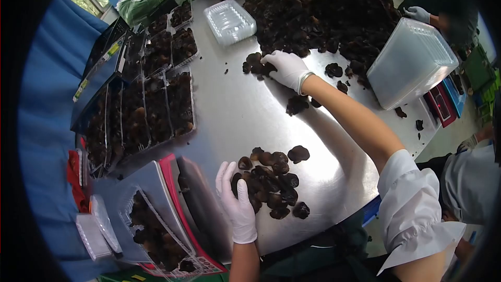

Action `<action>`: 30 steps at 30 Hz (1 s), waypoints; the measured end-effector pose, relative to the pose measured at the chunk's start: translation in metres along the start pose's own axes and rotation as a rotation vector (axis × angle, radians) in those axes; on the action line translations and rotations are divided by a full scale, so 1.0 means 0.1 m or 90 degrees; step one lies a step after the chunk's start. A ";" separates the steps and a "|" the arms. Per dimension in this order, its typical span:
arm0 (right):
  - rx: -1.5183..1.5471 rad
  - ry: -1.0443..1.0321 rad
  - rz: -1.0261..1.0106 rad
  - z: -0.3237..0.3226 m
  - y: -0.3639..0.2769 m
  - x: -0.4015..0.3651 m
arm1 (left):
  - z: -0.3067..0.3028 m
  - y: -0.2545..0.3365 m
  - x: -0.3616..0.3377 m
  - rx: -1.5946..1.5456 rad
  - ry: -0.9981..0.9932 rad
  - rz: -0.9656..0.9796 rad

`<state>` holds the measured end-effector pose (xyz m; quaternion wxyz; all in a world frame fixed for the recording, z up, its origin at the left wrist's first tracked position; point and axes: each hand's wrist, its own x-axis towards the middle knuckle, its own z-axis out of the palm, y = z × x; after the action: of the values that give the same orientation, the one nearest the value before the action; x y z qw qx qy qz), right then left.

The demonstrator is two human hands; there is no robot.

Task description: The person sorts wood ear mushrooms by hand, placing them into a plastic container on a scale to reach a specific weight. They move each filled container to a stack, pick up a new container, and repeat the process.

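Note:
My right hand [288,69], in a white glove, reaches across the metal table with its fingers closed on dark wood ear mushrooms [253,65] just in front of the big heap. The fingertips are partly hidden by the pieces. My left hand [237,206], also gloved, rests at the left side of a small loose pile of wood ears [271,185]. Its fingers are spread, and a piece shows between thumb and forefinger without being clearly gripped. A clear plastic tray [156,235] with wood ears in it sits on a pink-edged scale [169,177] left of that hand.
A large wood ear heap [323,10] covers the table's far end. Filled trays [151,104] stand in rows at left. Nested empty trays [412,65] stand at right, with another tray stack [229,21] at the back. Gloved co-workers' hands [417,14] are around the heap.

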<state>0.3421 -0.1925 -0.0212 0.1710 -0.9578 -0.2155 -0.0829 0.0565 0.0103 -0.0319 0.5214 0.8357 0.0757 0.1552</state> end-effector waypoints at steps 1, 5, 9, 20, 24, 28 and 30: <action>0.020 0.030 -0.008 0.01 0.05 0.01 | 0.00 -0.01 -0.01 -0.018 0.002 -0.012; 0.695 0.113 0.139 -0.43 -0.17 -0.37 | -0.04 -0.02 -0.02 -0.010 -0.006 -0.006; 1.247 -0.126 0.248 -0.59 -0.03 -0.83 | -0.03 0.03 0.00 -0.040 0.006 -0.023; 0.556 -0.177 -0.116 -0.31 -0.47 -1.80 | -0.01 -0.01 -0.02 0.013 0.000 0.015; 0.390 -0.155 -0.233 -0.07 -0.90 -1.99 | 0.03 0.00 -0.03 -0.020 0.020 0.019; 0.460 -0.149 -0.239 -0.12 -0.91 -1.81 | 0.01 -0.06 -0.03 0.035 0.024 0.047; 0.314 -0.059 -0.142 -0.16 -0.71 -1.54 | 0.04 -0.06 -0.02 0.045 0.024 0.064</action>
<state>0.1721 -0.1966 -0.0213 0.3791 -0.8602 -0.3411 -0.0021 0.0562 0.0089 -0.0388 0.4818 0.8531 0.0488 0.1940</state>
